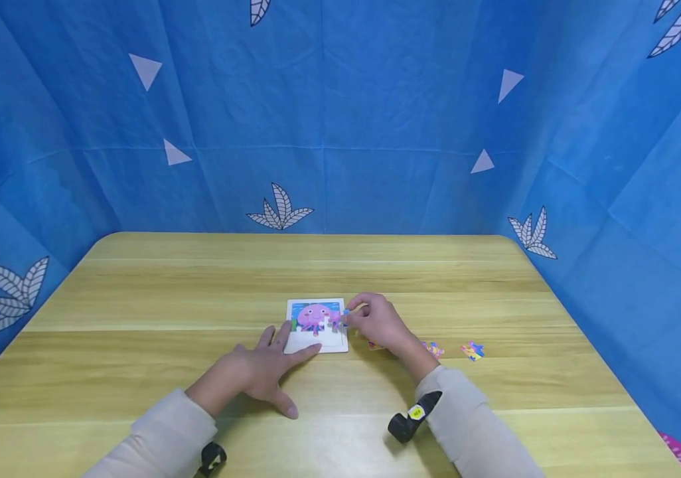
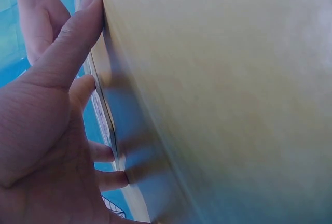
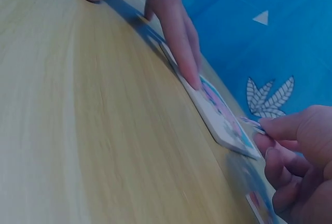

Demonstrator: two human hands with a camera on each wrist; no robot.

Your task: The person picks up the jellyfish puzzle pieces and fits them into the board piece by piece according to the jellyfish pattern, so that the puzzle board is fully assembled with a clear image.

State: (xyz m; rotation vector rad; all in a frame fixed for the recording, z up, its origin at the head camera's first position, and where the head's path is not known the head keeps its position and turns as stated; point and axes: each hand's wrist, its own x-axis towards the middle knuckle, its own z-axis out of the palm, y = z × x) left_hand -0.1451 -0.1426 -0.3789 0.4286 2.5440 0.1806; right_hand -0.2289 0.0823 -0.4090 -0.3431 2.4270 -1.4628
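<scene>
A white-framed jigsaw puzzle board (image 1: 301,342) lies on the table, its upper part filled with a pink octopus picture and its lower part blank white. My left hand (image 1: 259,368) is spread flat, with fingertips resting on the board's left and lower edges and the thumb out over the tabletop. At the board's right side, my right hand (image 1: 381,325) pinches a small jigsaw piece (image 3: 251,124) between thumb and forefinger. That piece is held at the edge of the octopus picture (image 1: 314,315), and my fingers cover most of it.
Loose jigsaw pieces lie to the right: a yellow and blue one (image 1: 472,350), a pink and yellow one (image 1: 434,349) by the right wrist, and another (image 1: 374,346) partly under the right hand. Blue patterned cloth (image 1: 340,119) hangs behind the wooden table (image 1: 155,299).
</scene>
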